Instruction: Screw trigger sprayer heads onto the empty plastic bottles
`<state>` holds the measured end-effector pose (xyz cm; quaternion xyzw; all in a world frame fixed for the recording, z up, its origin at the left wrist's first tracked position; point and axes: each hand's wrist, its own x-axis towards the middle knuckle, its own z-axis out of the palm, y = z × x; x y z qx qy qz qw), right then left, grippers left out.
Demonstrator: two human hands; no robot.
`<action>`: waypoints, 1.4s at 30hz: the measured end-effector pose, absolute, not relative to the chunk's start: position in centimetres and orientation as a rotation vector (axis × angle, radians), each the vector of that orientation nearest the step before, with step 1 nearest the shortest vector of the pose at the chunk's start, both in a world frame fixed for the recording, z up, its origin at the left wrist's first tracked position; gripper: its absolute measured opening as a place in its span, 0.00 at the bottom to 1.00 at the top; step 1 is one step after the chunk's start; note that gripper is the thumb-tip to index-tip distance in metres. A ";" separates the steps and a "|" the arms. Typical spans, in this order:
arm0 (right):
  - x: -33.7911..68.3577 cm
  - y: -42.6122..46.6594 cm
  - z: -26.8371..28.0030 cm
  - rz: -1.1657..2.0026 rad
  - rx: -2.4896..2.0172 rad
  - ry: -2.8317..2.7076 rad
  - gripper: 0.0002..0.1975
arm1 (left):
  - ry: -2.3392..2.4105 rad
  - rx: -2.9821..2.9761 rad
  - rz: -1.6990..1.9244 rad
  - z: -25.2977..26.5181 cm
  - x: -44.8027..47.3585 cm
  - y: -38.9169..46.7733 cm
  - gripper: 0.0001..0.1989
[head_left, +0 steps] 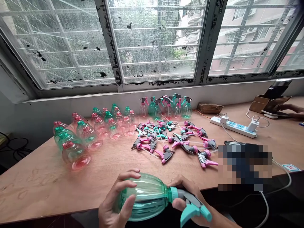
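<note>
A green see-through spray bottle [147,196] lies on its side in the air at the table's front edge, its grey and teal trigger head [193,204] pointing right. My left hand [121,199] wraps round the bottle's base, thumb below and fingers over the top. Around the neck and collar, my right hand [187,190] is closed, partly hidden behind the trigger head. Beyond them lies a pile of loose trigger heads [167,154] in pink, grey and teal, with thin tubes. Open-necked pink and green bottles [77,156] stand at the left.
Several bottles with trigger heads fitted [168,109] stand by the window wall. A white power strip [234,126], a brown block [210,107], a cardboard box [263,103] and cables occupy the right side. Another person's hand [293,109] rests at the far right near a phone.
</note>
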<state>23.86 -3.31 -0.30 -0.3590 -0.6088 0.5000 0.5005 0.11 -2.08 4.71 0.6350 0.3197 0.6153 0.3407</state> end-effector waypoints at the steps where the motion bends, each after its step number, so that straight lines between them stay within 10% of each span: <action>1: 23.5 -3.3 0.0 1.160 -0.875 -1.476 0.20 | 0.833 1.686 1.656 5.0 0.2 -2.4 0.05; 10: 22.8 2.9 5.6 1.101 -0.820 -1.471 0.20 | 1.044 1.683 1.626 5.9 -1.3 0.0 0.19; 19: 28.2 21.2 15.1 -0.110 -1.207 -1.421 0.20 | 1.149 1.609 1.233 3.1 -3.3 2.7 0.20; 42: 19.1 35.4 12.1 -0.023 -1.755 -1.879 0.15 | 1.047 1.872 0.810 3.3 -4.2 2.4 0.23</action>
